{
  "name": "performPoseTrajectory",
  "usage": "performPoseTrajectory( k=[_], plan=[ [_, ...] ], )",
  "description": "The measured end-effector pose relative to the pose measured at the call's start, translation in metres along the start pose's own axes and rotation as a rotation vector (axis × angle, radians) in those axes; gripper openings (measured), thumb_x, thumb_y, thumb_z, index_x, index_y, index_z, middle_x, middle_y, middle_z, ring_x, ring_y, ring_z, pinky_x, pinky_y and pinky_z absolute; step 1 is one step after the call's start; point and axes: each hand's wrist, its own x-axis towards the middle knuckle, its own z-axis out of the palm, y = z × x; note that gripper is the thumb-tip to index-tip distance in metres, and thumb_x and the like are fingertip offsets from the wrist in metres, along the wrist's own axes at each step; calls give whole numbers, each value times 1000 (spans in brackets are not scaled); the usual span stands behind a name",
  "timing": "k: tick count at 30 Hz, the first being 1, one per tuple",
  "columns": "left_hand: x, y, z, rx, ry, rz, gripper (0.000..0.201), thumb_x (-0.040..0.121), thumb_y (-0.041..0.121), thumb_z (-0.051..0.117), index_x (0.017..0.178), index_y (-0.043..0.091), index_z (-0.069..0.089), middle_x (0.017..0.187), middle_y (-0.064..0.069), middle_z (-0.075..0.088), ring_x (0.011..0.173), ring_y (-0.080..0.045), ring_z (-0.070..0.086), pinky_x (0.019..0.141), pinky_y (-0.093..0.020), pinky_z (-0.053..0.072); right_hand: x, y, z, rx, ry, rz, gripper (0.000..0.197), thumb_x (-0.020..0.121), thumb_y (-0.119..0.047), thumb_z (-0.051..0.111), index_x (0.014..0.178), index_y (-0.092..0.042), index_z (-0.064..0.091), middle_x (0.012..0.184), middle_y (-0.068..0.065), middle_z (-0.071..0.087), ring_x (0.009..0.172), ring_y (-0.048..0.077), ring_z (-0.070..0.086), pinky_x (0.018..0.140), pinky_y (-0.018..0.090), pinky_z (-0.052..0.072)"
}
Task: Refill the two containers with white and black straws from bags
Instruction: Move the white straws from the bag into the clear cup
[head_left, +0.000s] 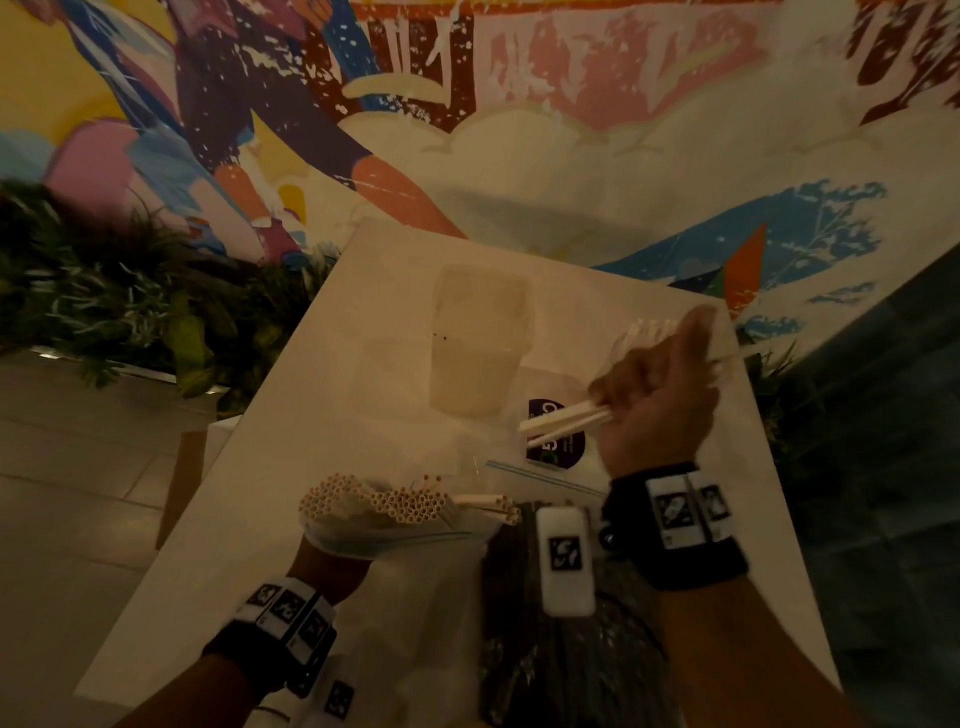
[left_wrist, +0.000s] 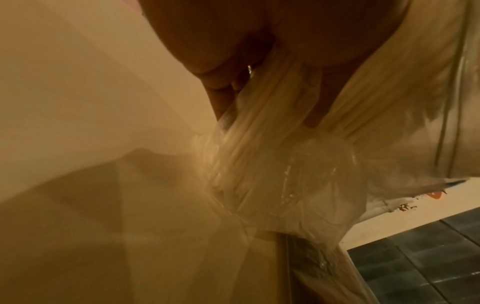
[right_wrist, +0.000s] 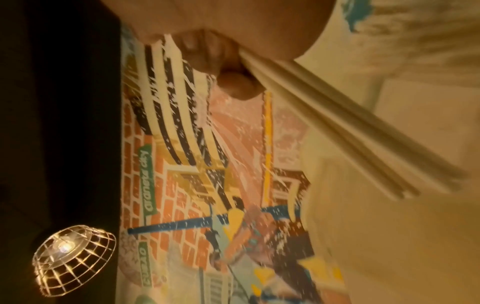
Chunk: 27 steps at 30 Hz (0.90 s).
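My right hand (head_left: 657, 400) is raised over the white tabletop (head_left: 322, 405), fingers (right_wrist: 235, 86) curled tight round a small bundle of white paper straws (head_left: 563, 423); the right wrist view shows the same bundle (right_wrist: 337, 125) sticking out past the fist, blurred. My left hand (left_wrist: 233, 47) grips the clear plastic zip bag of white straws (head_left: 395, 506) low down, fingers (left_wrist: 221, 102) clamped on the plastic and the straws inside, open straw ends pointing up.

The clear plastic tub-shaped container (head_left: 480, 338) stands on the tabletop, beyond both hands, left of the right hand. Can't tell if it has straws in it yet, too dim. A flat clear bag with a dark round label (head_left: 556, 436) lies under the right hand. A bag of black straws (head_left: 511, 566) lies near the front edge, next to a white tagged device (head_left: 565, 564). I see only one container for sure.

Risks, my guess:
- Bundle is held near one end, and tilted, so straws could slide out of the fist before reaching the container.
- Straws coming in at an angle may catch the container rim and tip the light container or scatter on the tabletop.
- A few straws (head_left: 488, 506) already lean out of the bag mouth towards the right; a looser left grip could spill them.
- Dim light makes the clear rim hard to judge.
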Motion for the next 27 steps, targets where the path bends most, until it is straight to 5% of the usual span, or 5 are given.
performPoseTrajectory(
  k=[7,12,16,20,27],
  plan=[
    [0,1,5,-93,7,71,35,48,41,60,74,18,58,62,6,70,67,-1,63,71,-21,53,58,-64,5,-176,157,-394,47,99,-33,50,55,-19,39,39,-8,35,35,11,30,43,22,35],
    [0,-1,1,1,-5,103,30,54,42,60,77,23,57,83,1,57,70,4,61,84,-36,46,85,-63,-7,-176,361,-389,26,98,-29,52,95,-3,46,67,-5,51,36,0,43,42,16,38],
    [1,-6,-2,16,4,95,37,51,46,56,80,24,60,84,3,62,83,-10,59,82,-30,49,97,-39,-25,-249,394,-296,26,95,-41,55,89,-16,60,65,-4,56,43,5,50,51,23,45],
    [6,-2,6,-70,23,49,24,78,-3,60,71,20,64,65,12,72,65,3,63,63,-12,52,111,-41,-35,-242,372,-338,33,96,-39,54,68,-21,54,48,-9,49,42,7,46,49,25,42],
    [9,-32,-12,-19,46,-79,24,70,15,75,85,26,59,77,15,61,75,23,56,74,2,42,117,-25,-42,-395,266,-348,42,97,-35,51,59,-18,50,42,-6,52,40,8,50,55,26,51]
  ],
)
